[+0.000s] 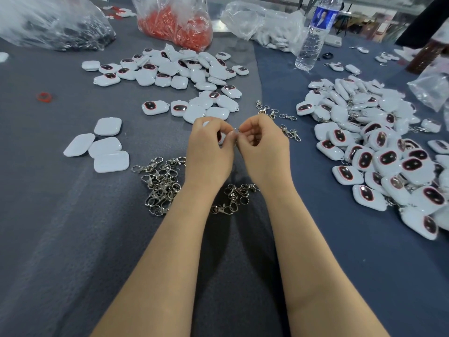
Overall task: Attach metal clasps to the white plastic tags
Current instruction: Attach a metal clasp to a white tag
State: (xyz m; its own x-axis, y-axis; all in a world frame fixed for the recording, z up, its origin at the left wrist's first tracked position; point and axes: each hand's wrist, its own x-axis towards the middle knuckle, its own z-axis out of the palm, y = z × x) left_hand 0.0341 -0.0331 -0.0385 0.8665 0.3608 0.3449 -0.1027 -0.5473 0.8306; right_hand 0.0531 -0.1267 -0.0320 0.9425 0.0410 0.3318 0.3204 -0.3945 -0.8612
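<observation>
just past the clasp pile (161,184), the left hand (209,144) holds a white tag (220,138). the right hand (263,144) pinches a metal clasp (235,132) right by it

1. We log our left hand (210,147): back upward, fingers curled round a white tag (221,141).
2. We log our right hand (263,147): fingers curled, tips pinching a metal clasp (235,130).
3. We log our forearms (170,251): bare, converging; the fingertips of both hands meet.
</observation>
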